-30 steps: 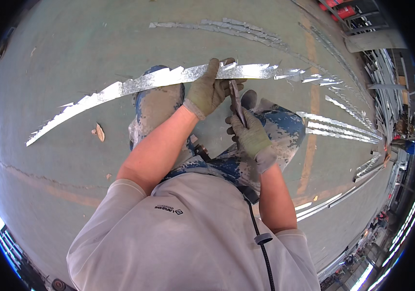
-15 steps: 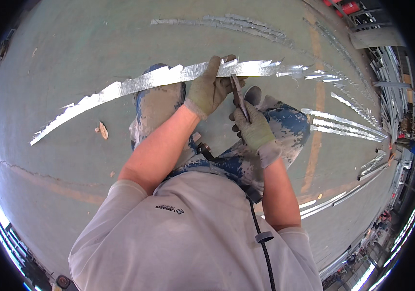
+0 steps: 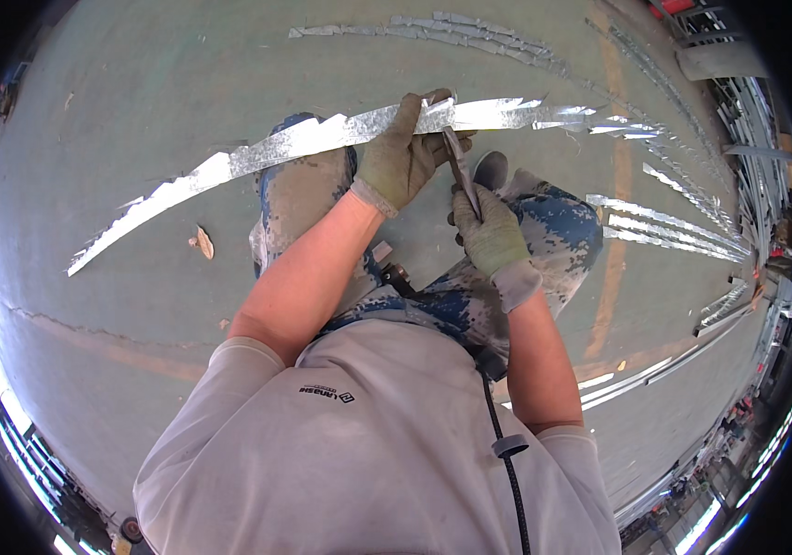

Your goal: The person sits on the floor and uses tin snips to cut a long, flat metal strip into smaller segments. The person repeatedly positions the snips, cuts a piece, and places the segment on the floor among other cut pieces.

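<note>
A long, shiny sheet-metal strip (image 3: pixel 294 141) with flaps cut along its upper edge stretches across in front of me, over my left knee. My gloved left hand (image 3: pixel 398 162) grips it near the middle, thumb over the face and fingers behind it. In my gloved right hand (image 3: pixel 493 236) is a narrow dark metal hand tool (image 3: pixel 461 171); its kind is not clear. The tool's tip meets or nearly meets the lower edge of the strip, just right of my left hand. Most of its handle is hidden in the glove.
Similar notched strips (image 3: pixel 470 35) lie on the green floor ahead, and more strips (image 3: pixel 674 236) lie to the right. Metal lengths (image 3: pixel 752 139) are piled along the far right. A dry leaf (image 3: pixel 204 242) rests on the floor left of my knee.
The strip and both hands have shifted slightly, with the strip's right part a little higher in view. The tool remains at the strip's lower edge. Both grips look the same.
</note>
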`<action>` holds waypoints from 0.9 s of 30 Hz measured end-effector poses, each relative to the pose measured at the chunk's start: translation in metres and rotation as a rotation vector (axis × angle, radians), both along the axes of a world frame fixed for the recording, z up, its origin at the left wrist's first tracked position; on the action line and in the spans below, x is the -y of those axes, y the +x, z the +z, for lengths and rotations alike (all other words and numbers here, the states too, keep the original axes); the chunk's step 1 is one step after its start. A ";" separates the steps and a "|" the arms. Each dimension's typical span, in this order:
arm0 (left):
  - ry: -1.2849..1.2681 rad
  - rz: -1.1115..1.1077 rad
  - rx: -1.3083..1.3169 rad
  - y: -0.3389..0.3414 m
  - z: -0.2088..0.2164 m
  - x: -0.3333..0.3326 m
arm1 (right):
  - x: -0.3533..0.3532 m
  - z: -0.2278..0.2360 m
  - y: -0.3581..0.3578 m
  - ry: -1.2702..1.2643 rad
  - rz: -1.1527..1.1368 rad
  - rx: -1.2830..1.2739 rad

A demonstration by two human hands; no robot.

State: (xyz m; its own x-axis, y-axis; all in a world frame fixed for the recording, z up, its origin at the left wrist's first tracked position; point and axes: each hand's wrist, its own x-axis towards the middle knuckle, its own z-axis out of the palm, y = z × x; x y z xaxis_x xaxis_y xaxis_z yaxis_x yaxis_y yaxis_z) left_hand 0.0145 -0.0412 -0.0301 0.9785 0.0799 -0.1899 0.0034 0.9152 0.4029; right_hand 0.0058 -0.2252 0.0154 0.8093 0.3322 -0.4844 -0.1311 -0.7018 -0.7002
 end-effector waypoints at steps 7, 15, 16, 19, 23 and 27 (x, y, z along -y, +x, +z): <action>0.012 -0.003 0.017 0.001 -0.002 0.000 | -0.009 0.011 0.000 -0.105 -0.007 0.086; 0.024 -0.051 0.015 -0.001 -0.001 -0.003 | -0.005 0.011 0.010 -0.021 -0.053 -0.152; 0.020 -0.061 0.009 -0.001 -0.002 -0.004 | -0.003 0.008 0.011 0.005 -0.052 -0.183; 0.015 -0.044 -0.014 -0.002 -0.001 -0.003 | -0.001 0.010 0.013 0.084 -0.085 -0.330; -0.014 -0.041 -0.026 -0.001 -0.003 -0.004 | -0.003 0.030 0.021 0.193 -0.161 -0.568; -0.035 -0.052 -0.039 -0.002 0.004 -0.004 | 0.003 0.025 0.026 0.338 -0.146 -0.720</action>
State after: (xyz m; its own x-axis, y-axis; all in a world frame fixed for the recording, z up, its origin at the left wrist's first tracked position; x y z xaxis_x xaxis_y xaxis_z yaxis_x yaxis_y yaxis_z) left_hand 0.0125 -0.0376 -0.0264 0.9730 0.0214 -0.2299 0.0668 0.9269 0.3692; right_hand 0.0320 -0.2285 0.0402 0.3832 0.4690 -0.7957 -0.7048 -0.4083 -0.5801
